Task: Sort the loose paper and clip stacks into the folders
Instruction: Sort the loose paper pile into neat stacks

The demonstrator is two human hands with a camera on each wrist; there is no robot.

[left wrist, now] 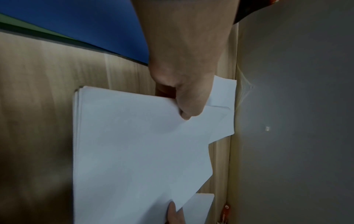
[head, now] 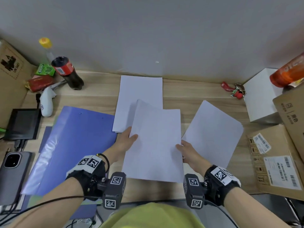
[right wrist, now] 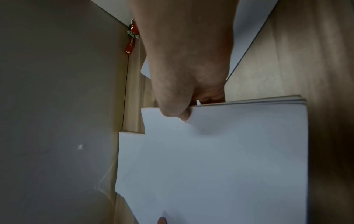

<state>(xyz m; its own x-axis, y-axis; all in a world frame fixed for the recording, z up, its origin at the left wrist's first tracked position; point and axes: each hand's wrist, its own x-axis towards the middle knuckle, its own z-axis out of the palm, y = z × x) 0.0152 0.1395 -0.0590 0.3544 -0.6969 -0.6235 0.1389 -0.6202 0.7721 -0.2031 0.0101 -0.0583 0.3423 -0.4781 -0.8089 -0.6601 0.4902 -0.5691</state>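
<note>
A stack of white paper (head: 156,142) is held above the middle of the desk, its sheets slightly fanned. My left hand (head: 127,139) grips its left edge, thumb on top. My right hand (head: 185,149) grips its right edge the same way. The left wrist view shows the stack (left wrist: 134,151) pinched by the left hand (left wrist: 184,109); in the right wrist view the right hand (right wrist: 178,113) pinches the stack (right wrist: 229,159). A second paper pile (head: 139,92) lies behind, a third (head: 213,130) to the right. A blue folder (head: 70,145) lies shut on the left.
A cola bottle (head: 67,71), a white device (head: 46,102) and a black box (head: 23,124) sit at back left, a phone (head: 12,170) at front left. Cardboard boxes (head: 278,162), a white box (head: 259,96) and red keys (head: 235,91) crowd the right.
</note>
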